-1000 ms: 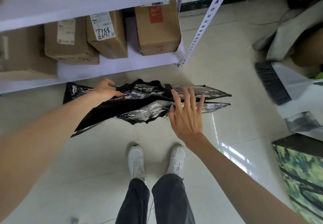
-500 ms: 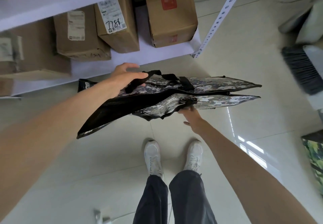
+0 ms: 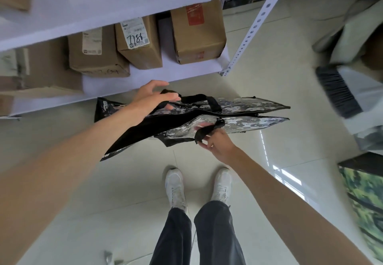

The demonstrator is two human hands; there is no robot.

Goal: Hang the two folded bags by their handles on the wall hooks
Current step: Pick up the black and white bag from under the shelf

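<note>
I hold a folded grey-and-black camouflage bag (image 3: 244, 112) flat in the air above the floor, in front of the shelf. My left hand (image 3: 152, 97) grips its far black handle (image 3: 194, 99) near the bag's top edge. My right hand (image 3: 217, 144) pinches the near black handle (image 3: 204, 133) from below, fingers closed on the strap. A second bag with a green camouflage print (image 3: 364, 198) stands at the right edge of the view. No wall hooks are in sight.
A white metal shelf (image 3: 186, 76) with several cardboard boxes (image 3: 196, 35) stands ahead. Its perforated upright (image 3: 255, 26) slants to the right. A broom head (image 3: 335, 90) and pale objects lie at the right. My feet in white shoes (image 3: 176, 188) stand on pale tiles.
My right hand went from open above the bag to under it, then took hold of the near handle. My left hand shifted onto the far handle. The view swung slightly.
</note>
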